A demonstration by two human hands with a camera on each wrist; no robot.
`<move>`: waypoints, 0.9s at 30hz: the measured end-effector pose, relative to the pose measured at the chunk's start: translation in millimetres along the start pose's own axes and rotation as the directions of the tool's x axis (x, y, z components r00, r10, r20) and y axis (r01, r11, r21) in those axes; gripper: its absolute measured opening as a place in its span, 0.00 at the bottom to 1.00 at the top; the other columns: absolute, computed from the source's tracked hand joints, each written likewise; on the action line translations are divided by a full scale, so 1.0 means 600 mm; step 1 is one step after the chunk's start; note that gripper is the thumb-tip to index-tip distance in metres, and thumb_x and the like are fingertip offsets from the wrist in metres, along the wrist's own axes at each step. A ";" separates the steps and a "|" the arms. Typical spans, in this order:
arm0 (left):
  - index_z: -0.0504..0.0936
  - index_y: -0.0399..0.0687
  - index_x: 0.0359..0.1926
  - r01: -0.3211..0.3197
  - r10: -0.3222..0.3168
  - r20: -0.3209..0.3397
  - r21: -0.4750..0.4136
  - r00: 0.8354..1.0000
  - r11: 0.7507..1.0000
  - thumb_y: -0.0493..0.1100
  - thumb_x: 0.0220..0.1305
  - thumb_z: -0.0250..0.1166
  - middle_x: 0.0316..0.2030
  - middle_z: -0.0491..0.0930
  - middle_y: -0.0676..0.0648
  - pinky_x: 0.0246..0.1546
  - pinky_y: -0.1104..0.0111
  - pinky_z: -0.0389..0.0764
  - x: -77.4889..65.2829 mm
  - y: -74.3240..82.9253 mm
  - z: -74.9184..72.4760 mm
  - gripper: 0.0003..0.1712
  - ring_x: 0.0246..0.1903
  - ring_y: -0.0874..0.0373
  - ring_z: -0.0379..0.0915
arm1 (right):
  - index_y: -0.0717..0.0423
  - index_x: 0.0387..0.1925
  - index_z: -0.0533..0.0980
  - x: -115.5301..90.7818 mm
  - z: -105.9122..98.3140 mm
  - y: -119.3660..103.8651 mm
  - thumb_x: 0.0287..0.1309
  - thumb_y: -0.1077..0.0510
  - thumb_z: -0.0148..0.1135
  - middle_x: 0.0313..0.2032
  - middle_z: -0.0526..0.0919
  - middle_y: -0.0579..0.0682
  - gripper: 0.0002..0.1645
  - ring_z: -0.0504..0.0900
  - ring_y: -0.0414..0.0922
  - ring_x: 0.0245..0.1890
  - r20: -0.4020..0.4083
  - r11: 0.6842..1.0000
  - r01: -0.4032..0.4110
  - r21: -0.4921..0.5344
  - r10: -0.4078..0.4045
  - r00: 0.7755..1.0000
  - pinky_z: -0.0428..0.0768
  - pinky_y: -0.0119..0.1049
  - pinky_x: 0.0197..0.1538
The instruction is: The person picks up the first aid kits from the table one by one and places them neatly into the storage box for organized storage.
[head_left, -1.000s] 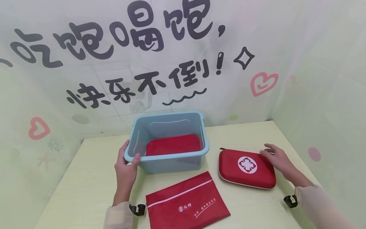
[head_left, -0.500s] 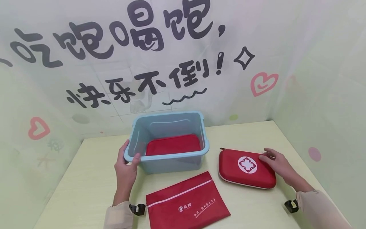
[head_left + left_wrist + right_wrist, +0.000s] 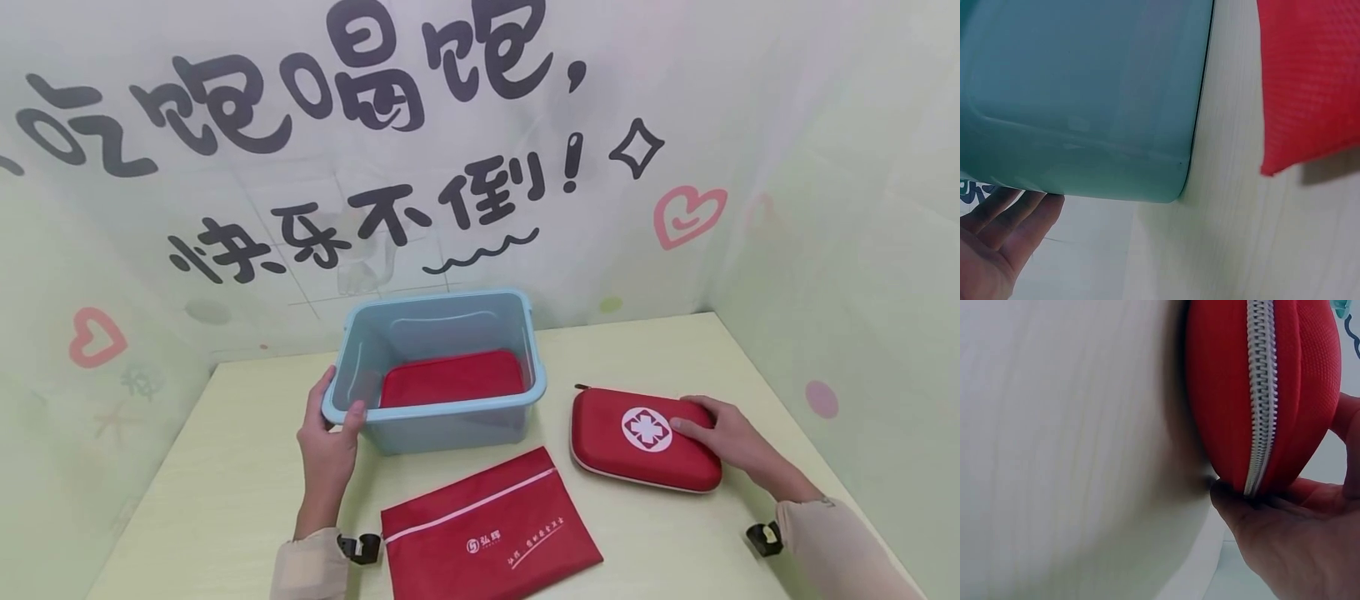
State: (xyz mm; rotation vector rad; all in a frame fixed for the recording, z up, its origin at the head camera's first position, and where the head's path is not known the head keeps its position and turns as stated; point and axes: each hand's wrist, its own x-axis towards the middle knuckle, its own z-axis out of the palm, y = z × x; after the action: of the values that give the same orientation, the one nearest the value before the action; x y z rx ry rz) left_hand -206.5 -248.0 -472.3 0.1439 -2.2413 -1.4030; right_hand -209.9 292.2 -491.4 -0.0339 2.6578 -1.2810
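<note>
On the right of the table lies a red zippered first aid case [image 3: 600, 429] with a white cross emblem. My right hand [image 3: 731, 435] grips its right end, thumb on top; in the right wrist view, fingers [image 3: 1241, 515] curl round the end by the white zipper [image 3: 1262, 394]. A light blue plastic bin [image 3: 453, 429] stands at the back. My left hand [image 3: 328, 446] holds its front left corner, thumb over the rim; the left wrist view shows fingertips [image 3: 1047, 209] against the outer wall [image 3: 1097, 94]. Inside the bin rests a flat red case [image 3: 453, 379], partly hidden by the front wall.
A flat red pouch [image 3: 442, 558] with a white stripe and lettering lies in front of the bin, cut off by the lower frame edge. Behind the pale table [image 3: 225, 450] rises a wall covering [image 3: 465, 108] with large dark characters. Side walls flank the table.
My right hand has closed on the first aid case, its thumb coming down onto the top near the emblem. The left hand keeps its hold on the bin. The head view has shifted slightly.
</note>
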 end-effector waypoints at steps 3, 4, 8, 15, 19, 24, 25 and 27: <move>0.62 0.66 0.75 0.001 -0.001 0.001 -0.006 1.000 1.000 0.46 0.67 0.65 0.67 0.69 0.48 0.52 0.72 0.75 -0.001 0.001 -0.002 0.38 0.61 0.51 0.69 | 0.73 0.67 0.61 0.001 0.001 -0.001 0.65 0.46 0.63 0.54 0.74 0.69 0.43 0.76 0.52 0.45 -0.009 1.000 0.005 0.012 -0.005 1.000 0.82 0.35 0.36; 0.62 0.66 0.75 0.001 -0.001 0.000 -0.008 1.000 1.000 0.46 0.67 0.65 0.67 0.69 0.48 0.52 0.72 0.75 -0.001 0.001 -0.002 0.38 0.61 0.51 0.69 | 0.73 0.67 0.61 0.000 0.001 -0.002 0.65 0.47 0.64 0.54 0.74 0.69 0.43 0.76 0.52 0.44 -0.012 1.000 0.004 0.017 -0.004 1.000 0.82 0.35 0.36; 0.62 0.66 0.75 0.006 -0.006 0.003 -0.008 1.000 1.000 0.46 0.67 0.65 0.67 0.69 0.48 0.52 0.70 0.76 -0.001 0.002 -0.002 0.38 0.61 0.51 0.68 | 0.72 0.68 0.61 -0.001 0.005 -0.002 0.65 0.48 0.64 0.54 0.74 0.70 0.42 0.76 0.53 0.45 -0.030 1.000 0.006 0.031 -0.005 1.000 0.82 0.35 0.36; 0.61 0.64 0.75 0.000 0.000 0.006 -0.018 1.000 1.000 0.45 0.68 0.64 0.67 0.69 0.46 0.55 0.50 0.76 -0.002 0.002 -0.001 0.38 0.61 0.49 0.69 | 0.70 0.70 0.58 -0.005 0.003 -0.006 0.63 0.49 0.66 0.56 0.71 0.72 0.45 0.76 0.57 0.47 -0.058 0.997 0.058 0.042 -0.056 0.997 0.83 0.34 0.36; 0.62 0.66 0.75 0.007 -0.007 0.004 -0.012 1.000 1.000 0.46 0.68 0.64 0.67 0.69 0.48 0.53 0.65 0.77 -0.001 0.001 -0.001 0.37 0.61 0.50 0.69 | 0.68 0.69 0.61 -0.003 -0.002 -0.004 0.65 0.50 0.65 0.57 0.72 0.70 0.41 0.77 0.55 0.45 -0.069 0.994 0.086 0.070 -0.081 0.994 0.84 0.34 0.37; 0.61 0.67 0.75 0.011 -0.010 0.012 -0.010 1.000 1.000 0.47 0.68 0.64 0.67 0.69 0.48 0.50 0.75 0.74 0.000 0.000 -0.001 0.38 0.61 0.50 0.68 | 0.68 0.69 0.63 -0.001 -0.007 -0.002 0.70 0.50 0.58 0.58 0.71 0.70 0.35 0.79 0.46 0.42 -0.086 0.984 0.066 0.167 -0.053 0.995 0.84 0.34 0.38; 0.60 0.68 0.75 0.012 -0.011 0.013 -0.009 1.000 1.000 0.48 0.68 0.64 0.67 0.68 0.48 0.50 0.74 0.75 0.000 0.000 -0.001 0.38 0.61 0.50 0.68 | 0.69 0.69 0.62 -0.001 -0.008 -0.002 0.71 0.50 0.57 0.58 0.70 0.71 0.36 0.79 0.44 0.41 -0.086 0.980 0.060 0.190 -0.044 0.995 0.85 0.34 0.38; 0.60 0.68 0.75 0.015 -0.014 0.013 -0.009 1.000 1.000 0.50 0.68 0.64 0.67 0.68 0.48 0.51 0.69 0.76 0.000 -0.001 -0.001 0.38 0.62 0.51 0.68 | 0.70 0.70 0.61 0.001 -0.009 -0.005 0.72 0.50 0.55 0.58 0.70 0.72 0.36 0.79 0.40 0.38 -0.085 0.973 0.045 0.225 -0.027 0.996 0.85 0.34 0.38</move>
State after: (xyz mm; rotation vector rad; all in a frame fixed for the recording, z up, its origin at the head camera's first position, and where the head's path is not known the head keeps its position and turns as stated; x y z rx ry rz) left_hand -206.1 -249.1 -472.7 0.1489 -2.2486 -1.4248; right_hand -211.3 294.3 -486.0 0.0030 2.5690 -1.6231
